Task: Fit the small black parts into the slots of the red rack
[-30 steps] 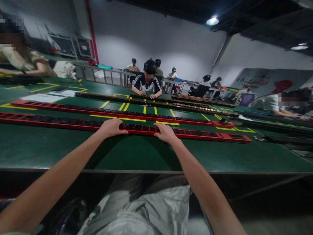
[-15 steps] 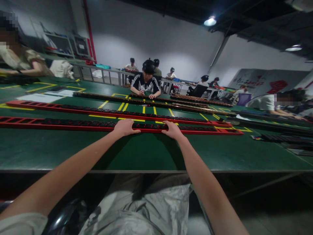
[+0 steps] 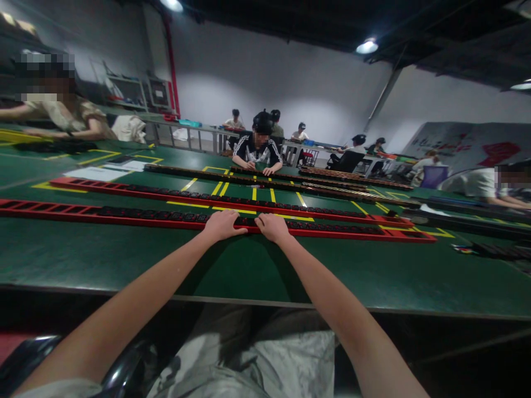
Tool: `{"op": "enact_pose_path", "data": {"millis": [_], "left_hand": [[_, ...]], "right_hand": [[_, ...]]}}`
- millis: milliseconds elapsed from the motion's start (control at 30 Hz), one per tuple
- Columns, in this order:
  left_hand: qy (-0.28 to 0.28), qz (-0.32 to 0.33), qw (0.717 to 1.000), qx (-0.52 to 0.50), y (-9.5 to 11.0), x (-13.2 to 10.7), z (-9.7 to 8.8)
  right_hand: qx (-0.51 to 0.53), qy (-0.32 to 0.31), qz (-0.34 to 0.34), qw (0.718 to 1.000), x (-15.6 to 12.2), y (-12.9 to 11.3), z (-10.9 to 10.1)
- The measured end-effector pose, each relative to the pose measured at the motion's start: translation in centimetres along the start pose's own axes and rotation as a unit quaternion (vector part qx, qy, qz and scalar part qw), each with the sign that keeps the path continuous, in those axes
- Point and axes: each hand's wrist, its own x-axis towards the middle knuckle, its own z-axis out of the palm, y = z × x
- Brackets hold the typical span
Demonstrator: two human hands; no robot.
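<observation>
A long red frame (image 3: 332, 234) filled with square black pieces lies across the green table in front of me. My left hand (image 3: 222, 224) is closed over this near frame, fingers on top and toward its far side, thumb along its near edge. Close to its right, my right hand (image 3: 271, 226) rests on the same frame with fingers bent over it. Only a small gap separates the two hands. Part of the frame and some black pieces are hidden under my fingers. A second red frame (image 3: 93, 186) with similar black pieces lies just behind, roughly parallel.
Dark long strips (image 3: 186, 174) lie farther back, near a co-worker (image 3: 257, 146) across the table. White sheets (image 3: 93, 174) lie at the left. At the right are black bars (image 3: 468, 220) and a dark bundle (image 3: 493, 251). The table's front edge (image 3: 249, 301) runs before my lap.
My right hand has shifted left along the near frame, closing most of the gap to my left hand. My view has turned somewhat left, so the scene sits farther right.
</observation>
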Motion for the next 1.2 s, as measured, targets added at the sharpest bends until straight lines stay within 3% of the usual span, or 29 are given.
{"op": "enact_pose_path", "data": {"millis": [133,467,800,1200], "left_hand": [[0.015,0.035,0.999,-0.017,-0.28,-0.16,0.15],[0.024,0.042,0.998,-0.030,-0.77,-0.16,0.20],[-0.003,0.060,0.998,-0.015,-0.65,-0.01,-0.35],[0.001,0.025,1.000,-0.019,-0.23,-0.41,-0.70]], "right_hand": [[0.012,0.026,-0.026,0.999,-0.75,-0.11,0.42],[0.027,0.029,-0.052,0.998,-0.95,0.04,0.54],[0.052,0.028,-0.039,0.997,-0.74,0.17,1.13],[0.056,0.009,-0.036,0.998,-0.88,0.18,0.34]]}}
